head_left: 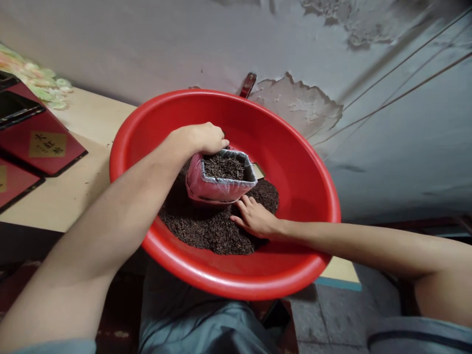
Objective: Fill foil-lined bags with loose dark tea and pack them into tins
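A big red basin (302,187) holds a heap of dark, dry tea-like leaves (217,233). Inside it stands a square box (217,191) wrapped in pinkish plastic, with a silvery lining at its mouth and dark leaves filling much of it. My left hand (209,138) grips the box at its far left rim, fingers bent over the back edge. Low beside the near right corner of the box, my right hand (257,217) rests on the loose leaves with its fingers apart. A small pale piece (258,171) shows behind the box.
Red boxes with yellow labels (47,142) stand at the left on a pale table (92,115), near pale artificial flowers (44,81). Behind the basin rises a peeling wall (147,49), with cords at the right. A dark red handle-like object (248,85) touches the basin's far rim.
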Demonstrator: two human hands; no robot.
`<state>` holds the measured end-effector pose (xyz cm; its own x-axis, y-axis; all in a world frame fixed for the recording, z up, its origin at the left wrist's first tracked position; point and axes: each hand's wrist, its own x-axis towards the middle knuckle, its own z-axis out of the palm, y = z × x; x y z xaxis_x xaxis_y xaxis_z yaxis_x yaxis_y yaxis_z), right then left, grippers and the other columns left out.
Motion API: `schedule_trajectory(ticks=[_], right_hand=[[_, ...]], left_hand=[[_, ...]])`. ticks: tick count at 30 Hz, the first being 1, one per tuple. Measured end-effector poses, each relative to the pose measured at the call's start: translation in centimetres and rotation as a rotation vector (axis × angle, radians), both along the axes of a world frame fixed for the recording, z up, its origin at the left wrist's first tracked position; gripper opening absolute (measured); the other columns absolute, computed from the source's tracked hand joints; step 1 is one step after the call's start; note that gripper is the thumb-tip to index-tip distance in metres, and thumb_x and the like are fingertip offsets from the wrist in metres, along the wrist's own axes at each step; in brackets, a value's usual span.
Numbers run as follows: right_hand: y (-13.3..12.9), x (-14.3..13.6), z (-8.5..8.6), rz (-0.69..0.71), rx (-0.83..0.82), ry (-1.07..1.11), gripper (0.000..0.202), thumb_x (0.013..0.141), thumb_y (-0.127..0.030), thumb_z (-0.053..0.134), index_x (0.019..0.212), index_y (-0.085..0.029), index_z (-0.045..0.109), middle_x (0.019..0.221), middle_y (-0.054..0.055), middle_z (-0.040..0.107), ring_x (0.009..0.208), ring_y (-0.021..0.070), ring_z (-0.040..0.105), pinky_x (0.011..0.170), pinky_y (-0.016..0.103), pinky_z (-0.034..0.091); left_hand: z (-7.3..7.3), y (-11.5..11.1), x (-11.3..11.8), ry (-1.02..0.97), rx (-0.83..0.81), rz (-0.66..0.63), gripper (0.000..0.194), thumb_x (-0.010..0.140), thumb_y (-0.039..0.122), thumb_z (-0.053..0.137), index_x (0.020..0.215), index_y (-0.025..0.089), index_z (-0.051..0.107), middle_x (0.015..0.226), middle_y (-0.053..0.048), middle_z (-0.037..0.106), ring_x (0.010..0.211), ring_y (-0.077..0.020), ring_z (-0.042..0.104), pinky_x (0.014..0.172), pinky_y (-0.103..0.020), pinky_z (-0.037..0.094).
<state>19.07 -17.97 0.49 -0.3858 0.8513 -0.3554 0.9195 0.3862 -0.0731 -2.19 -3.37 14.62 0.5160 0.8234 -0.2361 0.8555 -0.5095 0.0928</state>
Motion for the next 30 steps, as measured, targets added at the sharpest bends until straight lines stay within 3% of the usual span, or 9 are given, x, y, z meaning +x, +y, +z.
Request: schedule_trajectory(ticks=[3, 6, 9, 11, 13, 16, 18, 23, 30], right_hand=[[0.8, 0.1, 0.1, -0.031, -0.048, 0.090, 0.048, 0.106, -0.041, 0.050, 0.142, -0.011, 0.058, 0.146, 0.025, 0.059, 0.119, 0.0365, 0.068, 0.107, 0.052, 0.054], [2.2, 0.4, 0.7, -0.134, -0.064, 0.178, 0.034, 0.104, -0.035, 0.051, 0.127, -0.014, 0.065, 0.126, 0.022, 0.073, 0.104, 0.0338, 0.074, 0.098, 0.048, 0.056], [3.5, 1.1, 3.0, -0.332, -0.006, 0.321, 0.028, 0.105, -0.039, 0.046, 0.106, -0.019, 0.066, 0.094, 0.012, 0.076, 0.083, 0.0239, 0.072, 0.075, 0.035, 0.058], [4.1, 1.5, 5.5, -0.597, 0.003, 0.641, 0.033, 0.102, -0.051, 0.050, 0.093, -0.022, 0.061, 0.076, 0.004, 0.067, 0.060, 0.0163, 0.061, 0.049, 0.025, 0.047], [4.6, 1.4, 8.2, -0.792, 0.018, 1.097, 0.039, 0.094, -0.062, 0.059, 0.088, -0.024, 0.055, 0.070, -0.001, 0.061, 0.049, 0.0114, 0.050, 0.036, 0.020, 0.030], [5.2, -0.1, 11.0, -0.748, 0.116, 1.625, 0.045, 0.086, -0.066, 0.068, 0.089, -0.025, 0.049, 0.074, -0.004, 0.061, 0.049, 0.0087, 0.048, 0.035, 0.018, 0.027], [5.7, -1.7, 11.6, -0.691, 0.181, 1.793, 0.046, 0.087, -0.067, 0.068, 0.088, -0.025, 0.049, 0.075, -0.004, 0.060, 0.051, 0.0085, 0.050, 0.037, 0.018, 0.031], [7.3, -4.9, 10.8, -0.669, 0.278, 1.957, 0.045, 0.088, -0.067, 0.067, 0.086, -0.026, 0.049, 0.074, -0.005, 0.061, 0.058, 0.0111, 0.057, 0.045, 0.023, 0.044], [7.8, -6.1, 11.0, -0.580, 0.262, 1.988, 0.042, 0.086, -0.062, 0.069, 0.082, -0.026, 0.045, 0.074, -0.006, 0.059, 0.063, 0.0113, 0.061, 0.063, 0.026, 0.055]], left_hand=[[0.3, -0.3, 0.0, 0.008, -0.014, 0.005, 0.055, 0.108, 0.040, 0.034, 0.145, 0.017, 0.068, 0.144, -0.013, 0.070, 0.130, -0.0291, 0.065, 0.110, -0.036, 0.046], [0.4, -0.5, 0.0, -0.007, -0.023, 0.003, 0.056, 0.109, 0.038, 0.033, 0.146, 0.014, 0.068, 0.146, -0.016, 0.069, 0.131, -0.0302, 0.065, 0.111, -0.037, 0.046], [0.0, -0.3, 0.0, -0.019, -0.018, 0.001, 0.057, 0.109, 0.039, 0.032, 0.146, 0.014, 0.068, 0.146, -0.016, 0.069, 0.130, -0.0308, 0.065, 0.111, -0.038, 0.047], [-0.2, -0.1, 0.0, -0.030, -0.019, 0.008, 0.057, 0.109, 0.039, 0.034, 0.147, 0.015, 0.067, 0.145, -0.017, 0.070, 0.129, -0.0312, 0.066, 0.110, -0.039, 0.048], [-0.4, 0.0, 0.1, -0.035, -0.028, 0.019, 0.057, 0.108, 0.040, 0.035, 0.148, 0.015, 0.066, 0.144, -0.017, 0.070, 0.127, -0.0316, 0.068, 0.109, -0.040, 0.049], [-0.4, 0.1, 0.1, -0.036, -0.026, 0.027, 0.057, 0.107, 0.040, 0.036, 0.148, 0.016, 0.066, 0.143, -0.017, 0.071, 0.124, -0.0318, 0.069, 0.108, -0.040, 0.050], [-0.4, 0.0, 0.0, -0.050, -0.021, 0.018, 0.056, 0.106, 0.039, 0.037, 0.147, 0.016, 0.068, 0.142, -0.018, 0.072, 0.123, -0.0328, 0.069, 0.107, -0.042, 0.051], [-0.2, -0.3, -0.2, -0.086, -0.032, 0.025, 0.054, 0.105, 0.039, 0.041, 0.144, 0.017, 0.071, 0.140, -0.017, 0.073, 0.122, -0.0319, 0.069, 0.106, -0.039, 0.049], [0.1, -0.7, -0.3, -0.035, -0.029, 0.008, 0.058, 0.108, 0.038, 0.033, 0.148, 0.012, 0.066, 0.145, -0.019, 0.069, 0.124, -0.0304, 0.068, 0.107, -0.038, 0.048]])
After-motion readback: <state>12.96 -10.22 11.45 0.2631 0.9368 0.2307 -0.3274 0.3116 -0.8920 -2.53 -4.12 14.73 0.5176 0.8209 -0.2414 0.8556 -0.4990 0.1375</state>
